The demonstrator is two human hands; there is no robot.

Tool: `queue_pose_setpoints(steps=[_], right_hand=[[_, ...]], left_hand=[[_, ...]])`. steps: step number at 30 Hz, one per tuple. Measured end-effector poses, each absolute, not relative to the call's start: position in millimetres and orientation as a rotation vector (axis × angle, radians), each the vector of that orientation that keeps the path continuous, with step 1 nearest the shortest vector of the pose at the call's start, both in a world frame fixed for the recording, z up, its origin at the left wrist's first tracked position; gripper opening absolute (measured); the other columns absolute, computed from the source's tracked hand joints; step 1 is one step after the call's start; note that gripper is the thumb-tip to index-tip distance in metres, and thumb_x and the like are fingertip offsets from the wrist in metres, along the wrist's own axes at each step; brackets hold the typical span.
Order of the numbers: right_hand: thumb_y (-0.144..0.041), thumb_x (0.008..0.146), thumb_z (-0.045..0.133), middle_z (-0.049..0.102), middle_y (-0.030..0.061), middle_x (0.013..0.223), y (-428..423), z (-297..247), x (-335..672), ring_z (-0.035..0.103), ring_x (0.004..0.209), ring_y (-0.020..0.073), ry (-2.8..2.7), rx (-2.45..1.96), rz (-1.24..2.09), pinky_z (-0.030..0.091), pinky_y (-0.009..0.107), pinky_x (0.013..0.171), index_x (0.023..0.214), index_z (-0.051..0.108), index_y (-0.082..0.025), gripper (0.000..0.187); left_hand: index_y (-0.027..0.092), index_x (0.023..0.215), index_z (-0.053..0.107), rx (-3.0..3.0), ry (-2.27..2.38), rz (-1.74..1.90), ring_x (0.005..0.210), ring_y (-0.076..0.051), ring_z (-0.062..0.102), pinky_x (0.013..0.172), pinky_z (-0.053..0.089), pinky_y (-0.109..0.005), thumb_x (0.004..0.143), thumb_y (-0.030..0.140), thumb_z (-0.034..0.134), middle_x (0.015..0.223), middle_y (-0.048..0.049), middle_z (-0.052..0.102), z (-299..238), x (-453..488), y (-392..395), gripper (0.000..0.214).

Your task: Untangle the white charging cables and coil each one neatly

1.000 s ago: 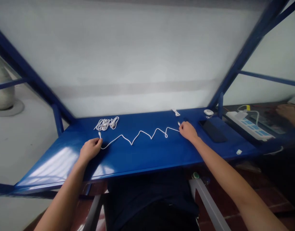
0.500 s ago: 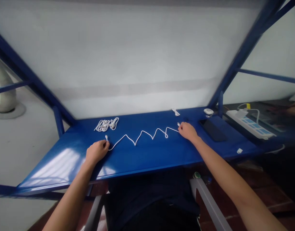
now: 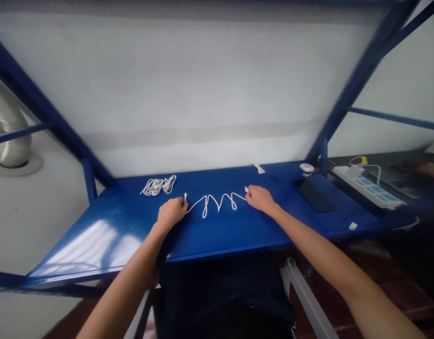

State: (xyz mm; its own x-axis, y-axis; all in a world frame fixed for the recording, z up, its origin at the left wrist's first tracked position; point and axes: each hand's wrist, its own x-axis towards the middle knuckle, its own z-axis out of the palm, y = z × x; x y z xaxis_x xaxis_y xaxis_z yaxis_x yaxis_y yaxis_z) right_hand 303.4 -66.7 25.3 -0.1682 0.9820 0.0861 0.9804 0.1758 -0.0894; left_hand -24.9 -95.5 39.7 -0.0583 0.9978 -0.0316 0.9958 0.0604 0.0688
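A thin white cable (image 3: 218, 207) lies in zigzag bends and small loops on the blue table (image 3: 217, 235). My left hand (image 3: 172, 213) pinches its left end, and a small white plug pokes out above the fingers. At the other end, my right hand (image 3: 259, 198) grips the cable just behind a connector (image 3: 246, 189). Both hands rest low over the tabletop, with the bent stretch between them. Behind my left hand sits a bundle of coiled white cables (image 3: 158, 185).
A small tied white cable (image 3: 259, 168) lies at the back edge. To the right are a dark phone (image 3: 313, 195), a white rounded case (image 3: 307, 167), a small white piece (image 3: 353, 226) and a power strip (image 3: 368, 187). Blue frame bars rise on both sides.
My hands have come closer together, the left moving right and the right moving left. The cable between them has bunched into tighter bends and loops.
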Motion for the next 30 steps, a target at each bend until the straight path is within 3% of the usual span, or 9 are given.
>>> queue_pose_setpoints(steps=[5, 9, 13, 19, 30], right_hand=[[-0.026, 0.090, 0.043, 0.070, 0.0165, 0.099, -69, 29, 263, 0.066, 0.089, 0.0262, -2.322, -1.966, 0.120, 0.044, 0.030, 0.071, 0.108, 0.062, -0.012, 0.029], [-0.029, 0.089, 0.044, 0.070, 0.0158, 0.097, -73, 32, 244, 0.067, 0.087, 0.0280, -2.393, -1.943, 0.207, 0.045, 0.031, 0.069, 0.101, 0.067, -0.016, 0.029], [-0.028, 0.089, 0.043, 0.071, 0.0139, 0.095, -78, 35, 240, 0.067, 0.085, 0.0280, -2.482, -1.842, 0.252, 0.045, 0.032, 0.067, 0.094, 0.069, -0.019, 0.028], [-0.028, 0.089, 0.042, 0.071, 0.0148, 0.097, -84, 35, 235, 0.068, 0.087, 0.0282, -2.519, -1.821, 0.215, 0.045, 0.032, 0.070, 0.098, 0.070, -0.018, 0.030], [-0.030, 0.091, 0.040, 0.071, 0.0153, 0.100, -90, 37, 220, 0.067, 0.090, 0.0275, -2.528, -1.831, 0.231, 0.046, 0.032, 0.074, 0.100, 0.070, -0.016, 0.034]], left_hand=[[0.016, 0.098, 0.064, 2.089, 2.189, 0.094, 0.093, -0.034, 0.067, 0.074, 0.049, -0.040, 0.090, 0.034, 0.036, 0.101, -0.0177, 0.069, 40, 18, -78, 0.034], [0.013, 0.111, 0.058, 2.105, 2.204, 0.169, 0.090, -0.032, 0.066, 0.074, 0.050, -0.040, 0.092, 0.028, 0.034, 0.097, -0.0167, 0.067, 36, 28, -86, 0.033], [0.013, 0.103, 0.062, 2.303, 2.179, 0.313, 0.101, -0.030, 0.060, 0.076, 0.050, -0.037, 0.096, 0.027, 0.031, 0.107, -0.0173, 0.060, 28, 27, -103, 0.035], [0.012, 0.110, 0.066, 2.497, 2.040, 0.442, 0.099, -0.027, 0.057, 0.086, 0.046, -0.038, 0.095, 0.022, 0.037, 0.111, -0.0155, 0.060, 18, 22, -112, 0.035], [0.021, 0.108, 0.071, 2.414, 1.796, 0.823, 0.093, -0.025, 0.063, 0.088, 0.045, -0.036, 0.092, 0.048, 0.049, 0.101, -0.0097, 0.072, 14, 37, -117, 0.038]])
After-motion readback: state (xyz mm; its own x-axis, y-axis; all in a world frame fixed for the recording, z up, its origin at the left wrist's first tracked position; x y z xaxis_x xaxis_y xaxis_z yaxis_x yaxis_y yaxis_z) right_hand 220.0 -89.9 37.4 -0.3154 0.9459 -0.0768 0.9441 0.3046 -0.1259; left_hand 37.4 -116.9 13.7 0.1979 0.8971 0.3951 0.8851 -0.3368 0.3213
